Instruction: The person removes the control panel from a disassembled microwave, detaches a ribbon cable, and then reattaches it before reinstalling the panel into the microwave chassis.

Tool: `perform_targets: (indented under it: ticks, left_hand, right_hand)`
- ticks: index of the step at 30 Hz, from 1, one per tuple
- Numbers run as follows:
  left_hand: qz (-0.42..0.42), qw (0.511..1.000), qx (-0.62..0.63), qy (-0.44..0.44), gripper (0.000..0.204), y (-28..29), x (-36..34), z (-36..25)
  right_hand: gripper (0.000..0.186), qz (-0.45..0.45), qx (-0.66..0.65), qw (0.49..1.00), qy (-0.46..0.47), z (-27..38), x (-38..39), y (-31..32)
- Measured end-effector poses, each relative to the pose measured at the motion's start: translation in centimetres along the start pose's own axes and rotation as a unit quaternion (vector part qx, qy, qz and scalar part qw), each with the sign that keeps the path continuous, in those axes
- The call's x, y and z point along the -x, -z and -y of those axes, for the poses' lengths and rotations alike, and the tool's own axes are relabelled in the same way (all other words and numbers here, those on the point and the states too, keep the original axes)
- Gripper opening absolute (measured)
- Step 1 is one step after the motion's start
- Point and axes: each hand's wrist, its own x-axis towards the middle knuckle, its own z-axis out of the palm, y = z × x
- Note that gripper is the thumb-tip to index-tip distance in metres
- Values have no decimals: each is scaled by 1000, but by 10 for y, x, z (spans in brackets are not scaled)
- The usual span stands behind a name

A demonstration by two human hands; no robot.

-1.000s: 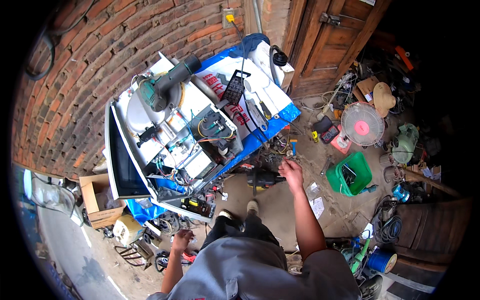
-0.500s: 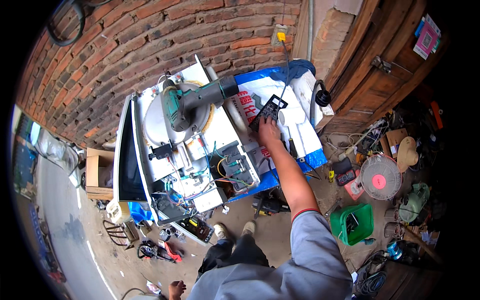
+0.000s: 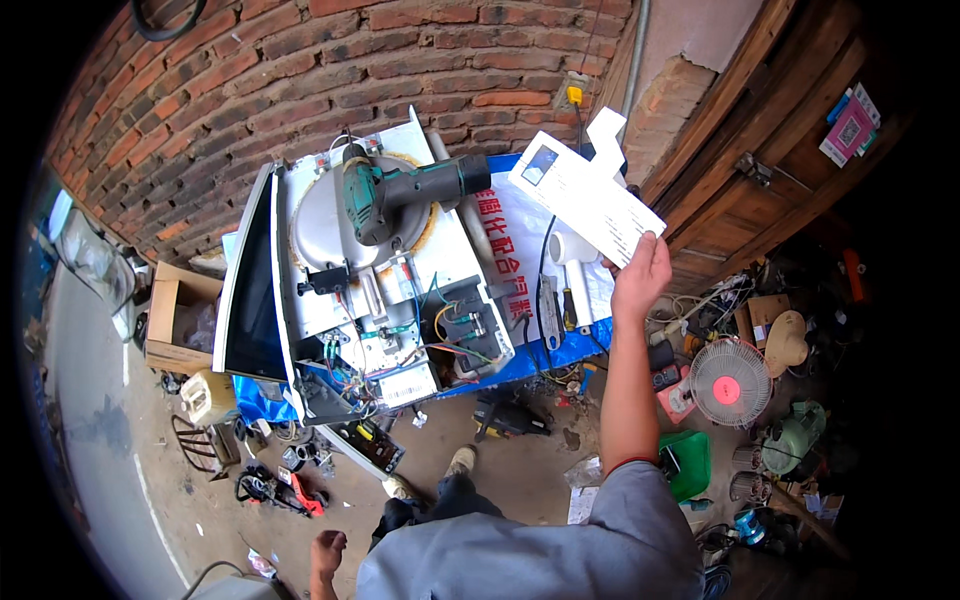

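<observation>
My right hand [image 3: 640,275] is raised to the right of the workbench and grips a flat white panel with rows of small dark marks [image 3: 585,198], lifted and tilted above the bench's right end. My left hand [image 3: 327,553] hangs low by my hip, fingers loosely curled, holding nothing. On the bench lies an opened white appliance [image 3: 375,290], its wiring and circuit boards exposed. A green and grey power drill [image 3: 400,195] rests across its round metal drum. A blue sheet [image 3: 560,350] covers the bench's right part.
A brick wall [image 3: 250,90] stands behind the bench, a wooden door [image 3: 790,180] to the right. A cardboard box [image 3: 175,315] sits at left. On the ground lie a small fan [image 3: 728,382], a green tub [image 3: 688,462], hand tools [image 3: 275,490] and scattered parts.
My right hand has risen from the bench's right end and lifted the white panel up and to the right. The view has tilted upward; my left hand stays low.
</observation>
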Motion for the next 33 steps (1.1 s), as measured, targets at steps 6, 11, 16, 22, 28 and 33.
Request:
perform_targets:
  ticks: [6,11,16,22,28,33]
  left_hand:
    - [152,982,47,-102,21,5,5,-211]
    - [334,889,131,-285,33,-17,21,-319]
    - [392,806,328,-299,60,-16,17,-339]
    - [291,874,321,-217,22,14,8,-274]
    - [109,873,162,-447,16,69,9,-199]
    - [97,740,-51,-663,44,100,2,-190]
  right_hand:
    - [29,25,-120,992,-14,69,101,43]
    - [28,54,-131,985,-103,94,207,40]
    - [27,61,-106,977,-173,97,295,38]
    - [27,103,-43,958,-264,81,384,23]
    - [55,226,128,924,-281,58,458,12]
    - [62,313,-152,843,-411,105,494,-48]
